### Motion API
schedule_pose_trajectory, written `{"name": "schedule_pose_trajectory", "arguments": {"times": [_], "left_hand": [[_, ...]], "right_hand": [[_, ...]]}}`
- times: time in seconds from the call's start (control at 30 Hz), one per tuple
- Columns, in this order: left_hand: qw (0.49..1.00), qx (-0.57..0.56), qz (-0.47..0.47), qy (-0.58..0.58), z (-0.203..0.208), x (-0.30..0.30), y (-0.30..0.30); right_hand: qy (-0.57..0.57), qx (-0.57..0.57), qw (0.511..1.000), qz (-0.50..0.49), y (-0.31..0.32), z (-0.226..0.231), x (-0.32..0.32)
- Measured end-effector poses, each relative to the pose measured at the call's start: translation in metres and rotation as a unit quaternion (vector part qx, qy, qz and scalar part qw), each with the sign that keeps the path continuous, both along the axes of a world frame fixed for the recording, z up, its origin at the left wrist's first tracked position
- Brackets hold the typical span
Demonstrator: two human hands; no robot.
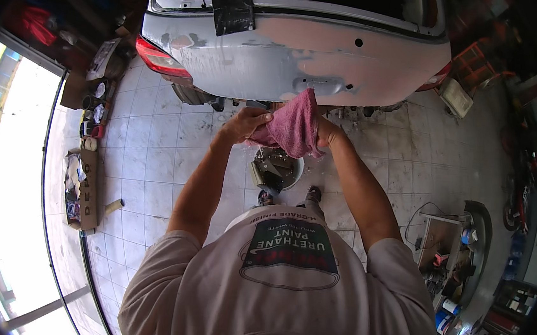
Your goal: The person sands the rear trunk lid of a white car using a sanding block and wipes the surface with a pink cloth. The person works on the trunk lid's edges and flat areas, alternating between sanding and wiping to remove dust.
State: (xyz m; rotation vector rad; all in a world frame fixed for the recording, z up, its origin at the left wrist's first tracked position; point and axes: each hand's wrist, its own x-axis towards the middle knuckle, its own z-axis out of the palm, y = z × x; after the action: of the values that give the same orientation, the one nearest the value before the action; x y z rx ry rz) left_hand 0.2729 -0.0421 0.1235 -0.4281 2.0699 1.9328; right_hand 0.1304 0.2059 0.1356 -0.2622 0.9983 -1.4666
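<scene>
A pink cloth (295, 124) hangs between my two hands, in front of a car's rear end. My left hand (246, 125) grips its left side, with the thumb on top of the fabric. On the other side my right hand (329, 133) is closed at the cloth's edge, its fingers mostly hidden. The car's tailgate (246, 57) has patches of grey and pinkish primer. Below the cloth, a round bucket (294, 177) stands on the floor by my feet, with greenish-grey pieces in it.
A red tail light (160, 57) is at the car's left corner. Black sheeting (233, 12) is stuck below the rear window. An open cardboard box (89, 190) stands by the glass door at left. A metal-framed stand (439, 240) with cluttered items is at right.
</scene>
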Motion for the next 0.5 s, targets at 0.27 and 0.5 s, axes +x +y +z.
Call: {"name": "schedule_pose_trajectory", "arguments": {"times": [0.27, 0.5], "left_hand": [[0.943, 0.268, 0.195, -0.028, -0.04, 0.008, 0.035], [0.911, 0.366, 0.181, 0.046, -0.024, 0.025, 0.019]], "right_hand": [[0.089, 0.138, 0.973, -0.159, 0.02, 0.005, 0.002], [0.487, 0.124, 0.859, 0.103, 0.057, -0.002, -0.003]]}}
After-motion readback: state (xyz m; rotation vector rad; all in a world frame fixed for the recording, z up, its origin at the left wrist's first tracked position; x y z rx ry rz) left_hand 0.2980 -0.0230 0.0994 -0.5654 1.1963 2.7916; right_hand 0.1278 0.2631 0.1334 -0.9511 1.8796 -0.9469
